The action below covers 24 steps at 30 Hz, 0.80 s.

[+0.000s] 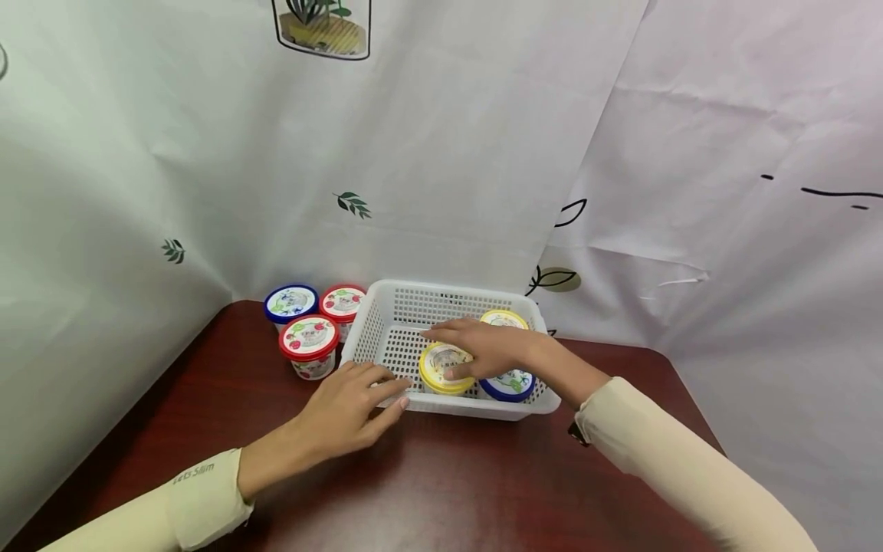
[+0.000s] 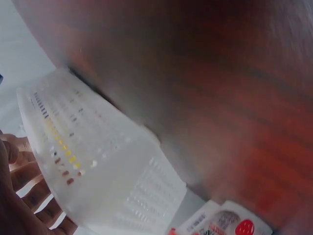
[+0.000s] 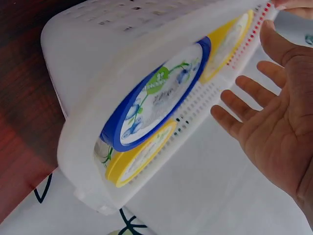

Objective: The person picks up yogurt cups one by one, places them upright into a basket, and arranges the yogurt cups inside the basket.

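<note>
A white perforated plastic basket (image 1: 476, 409) holds a tub with a yellow lid (image 1: 434, 374), a blue-lidded tub (image 1: 509, 389) and another yellow-lidded tub (image 1: 506, 317) behind it. My right hand (image 1: 488, 349) reaches over the basket, fingers spread above the nearer yellow-lidded tub and overlapping its lid in the head view. In the right wrist view its palm and fingers are extended, holding nothing. My left hand (image 1: 348, 406) is at the basket's front left corner, fingers loosely bent over the rim (image 2: 41, 171) and gripping nothing.
Left of the basket stand a blue-lidded tub (image 1: 291, 302) and two red-lidded tubs, one in front (image 1: 310, 338) and one behind (image 1: 342, 300). They sit on a dark reddish table (image 1: 455, 483). A pale printed curtain (image 1: 441, 153) hangs along the table's back edge and sides.
</note>
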Each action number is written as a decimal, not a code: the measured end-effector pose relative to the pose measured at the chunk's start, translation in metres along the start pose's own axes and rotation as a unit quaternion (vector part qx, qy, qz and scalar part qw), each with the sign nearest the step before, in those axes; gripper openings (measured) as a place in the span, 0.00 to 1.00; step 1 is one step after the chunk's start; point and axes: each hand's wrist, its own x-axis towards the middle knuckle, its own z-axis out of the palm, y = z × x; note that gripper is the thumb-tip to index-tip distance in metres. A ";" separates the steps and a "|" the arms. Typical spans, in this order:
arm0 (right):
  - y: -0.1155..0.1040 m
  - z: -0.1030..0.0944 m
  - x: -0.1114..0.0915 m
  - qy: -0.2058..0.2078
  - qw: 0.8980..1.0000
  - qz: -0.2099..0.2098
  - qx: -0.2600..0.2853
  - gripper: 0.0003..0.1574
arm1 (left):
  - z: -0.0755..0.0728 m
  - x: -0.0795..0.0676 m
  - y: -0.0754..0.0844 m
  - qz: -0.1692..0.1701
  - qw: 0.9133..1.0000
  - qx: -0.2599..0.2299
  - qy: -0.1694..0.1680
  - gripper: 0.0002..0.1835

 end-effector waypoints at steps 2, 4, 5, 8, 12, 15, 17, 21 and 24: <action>0.002 -0.001 -0.007 0.023 1.000 0.003 0.000 0.47 | -0.002 0.003 -0.003 0.001 1.000 0.000 0.005 0.17; 0.003 -0.002 -0.014 0.050 0.999 0.002 -0.004 0.45 | -0.005 0.006 -0.008 -0.001 1.000 -0.002 0.008 0.17; 0.004 -0.002 -0.019 0.064 0.998 0.002 -0.006 0.44 | -0.006 0.007 -0.010 -0.004 1.000 -0.002 0.009 0.17; 0.003 0.000 -0.031 0.106 0.994 -0.007 -0.003 0.41 | -0.010 0.011 -0.018 -0.021 1.000 -0.005 0.012 0.17; 0.002 0.010 -0.046 0.150 0.988 -0.036 0.009 0.40 | -0.015 0.016 -0.030 -0.043 0.999 0.000 0.013 0.16; 0.000 0.020 -0.059 0.174 0.983 -0.057 0.002 0.38 | -0.019 0.020 -0.040 -0.065 0.998 0.006 -0.001 0.16; -0.001 0.027 -0.068 0.190 0.980 -0.066 -0.007 0.37 | -0.022 0.022 -0.046 -0.082 0.996 0.008 -0.016 0.17; -0.003 0.038 -0.082 0.220 0.972 -0.078 -0.020 0.34 | -0.030 0.024 -0.060 -0.119 0.992 0.011 -0.041 0.18; -0.003 0.044 -0.090 0.239 0.967 -0.082 -0.031 0.31 | -0.037 0.026 -0.071 -0.154 0.986 0.006 -0.057 0.19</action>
